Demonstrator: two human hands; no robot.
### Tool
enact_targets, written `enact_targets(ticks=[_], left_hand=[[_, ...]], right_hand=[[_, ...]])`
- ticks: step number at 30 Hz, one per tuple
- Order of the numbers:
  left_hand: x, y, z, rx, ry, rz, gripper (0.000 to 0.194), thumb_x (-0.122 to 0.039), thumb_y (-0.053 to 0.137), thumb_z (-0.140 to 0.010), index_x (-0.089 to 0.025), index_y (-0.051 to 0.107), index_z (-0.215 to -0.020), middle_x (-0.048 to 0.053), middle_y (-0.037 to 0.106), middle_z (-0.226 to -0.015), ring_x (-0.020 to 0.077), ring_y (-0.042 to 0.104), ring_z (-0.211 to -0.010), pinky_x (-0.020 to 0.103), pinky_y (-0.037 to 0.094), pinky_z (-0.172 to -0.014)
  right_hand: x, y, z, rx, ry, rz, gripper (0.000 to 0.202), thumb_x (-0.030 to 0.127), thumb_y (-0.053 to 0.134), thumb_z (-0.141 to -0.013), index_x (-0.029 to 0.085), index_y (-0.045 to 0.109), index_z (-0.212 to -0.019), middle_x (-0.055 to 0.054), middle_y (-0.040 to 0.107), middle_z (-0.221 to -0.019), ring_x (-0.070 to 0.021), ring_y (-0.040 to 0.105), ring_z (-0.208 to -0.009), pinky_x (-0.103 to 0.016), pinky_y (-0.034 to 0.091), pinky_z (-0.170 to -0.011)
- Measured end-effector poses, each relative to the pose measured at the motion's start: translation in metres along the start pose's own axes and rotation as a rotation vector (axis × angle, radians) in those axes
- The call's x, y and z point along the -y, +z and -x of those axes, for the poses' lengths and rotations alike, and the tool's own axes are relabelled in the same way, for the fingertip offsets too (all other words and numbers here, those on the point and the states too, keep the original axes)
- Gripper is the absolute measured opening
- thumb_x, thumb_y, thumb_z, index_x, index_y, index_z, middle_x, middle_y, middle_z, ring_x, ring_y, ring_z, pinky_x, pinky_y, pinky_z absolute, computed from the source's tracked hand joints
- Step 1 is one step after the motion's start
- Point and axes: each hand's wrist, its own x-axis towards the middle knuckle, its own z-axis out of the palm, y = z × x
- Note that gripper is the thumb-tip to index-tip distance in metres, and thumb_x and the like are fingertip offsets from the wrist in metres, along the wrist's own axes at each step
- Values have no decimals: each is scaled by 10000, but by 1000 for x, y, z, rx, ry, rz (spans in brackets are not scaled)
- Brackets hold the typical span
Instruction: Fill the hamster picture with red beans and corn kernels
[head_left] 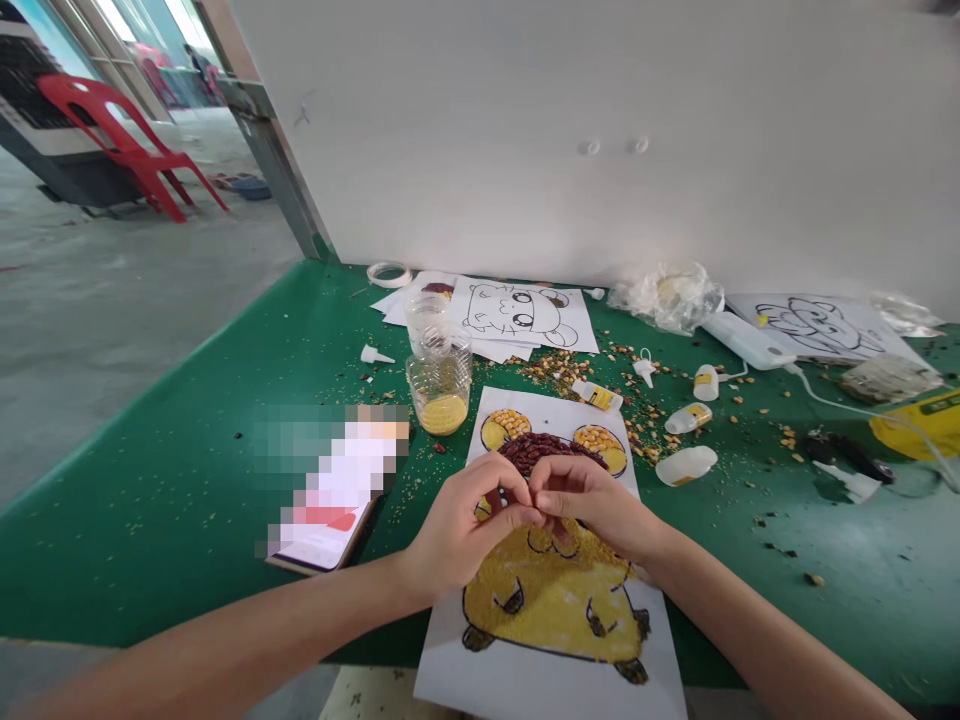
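My left hand (472,515) and my right hand (589,500) meet above a paper picture (555,640), fingertips pinched together. Whatever lies between the fingers is too small to name. The picture shows a round animal filled with yellow grains, with dark red beans (536,450) along the top of its head and orange and yellow kernels (598,440) in its ears. Dark pieces form its feet. My hands hide part of its face. Beyond the left hand stands a clear plastic cup (442,410) with yellow grains in the bottom.
A lit phone (330,500) lies left on the green table (187,450). Behind are drawn sheets (517,315), scattered kernels (559,370) and a plastic bag (667,298). Small glue bottles (688,418), a white power strip (750,340) with a cable and a yellow packet (919,425) are at right.
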Motion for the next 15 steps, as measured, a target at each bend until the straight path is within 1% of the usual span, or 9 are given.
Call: enact_targets(ticks=[7,15], left_hand=[[1,1,1,-7,-40,14,81,-212,601,-834,-177,553,-780,-3,566,-784,112,527,-720,210,405,-631],[1,0,0,-8,-13,-7,67,-212,582,-842,-182,559,-787,9,580,-787,126,533,-731,223,418,-641]], right_hand=[[0,-1,1,0,-3,10,190,312,699,-756,147,604,-762,22,587,-646,-57,536,-529,-165,441,-488],[2,3,1,-31,10,43,227,348,713,-732,156,593,-749,15,607,-649,-63,539,-528,-168,436,-471]])
